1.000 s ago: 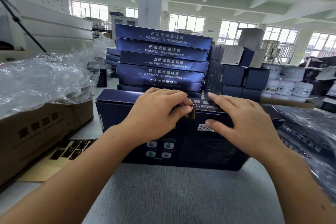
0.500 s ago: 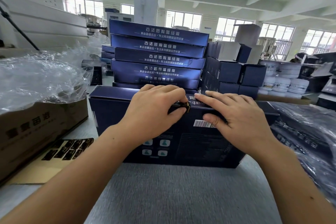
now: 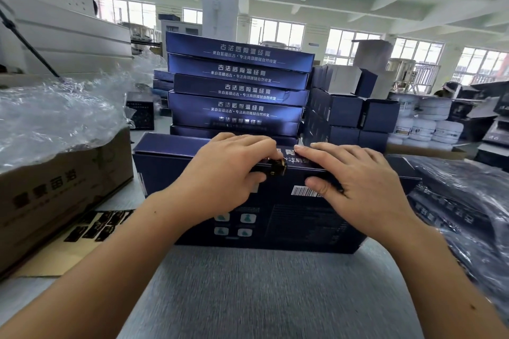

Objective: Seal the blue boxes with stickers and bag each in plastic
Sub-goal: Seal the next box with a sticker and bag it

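Note:
A dark blue box (image 3: 289,223) stands on its long edge on the grey table, its barcode side facing me. A small black and gold sticker (image 3: 278,168) sits on the box's top front edge. My left hand (image 3: 223,176) pinches that sticker between fingertips and thumb, folding it over the edge. My right hand (image 3: 355,181) lies over the same edge just right of the sticker, fingers straight on top and thumb pressing the front face by the barcode.
A stack of blue boxes (image 3: 237,85) rises right behind. A sticker sheet (image 3: 102,224) lies at left beside a cardboard carton (image 3: 55,195) heaped with clear plastic bags (image 3: 55,118). Bagged boxes (image 3: 465,209) lie at right. Small blue cartons (image 3: 355,115) and white jars (image 3: 429,118) stand behind.
Both hands have stayed on the box's top edge. The left fingers have worked the sticker further down over the edge; the right thumb has stayed by the barcode.

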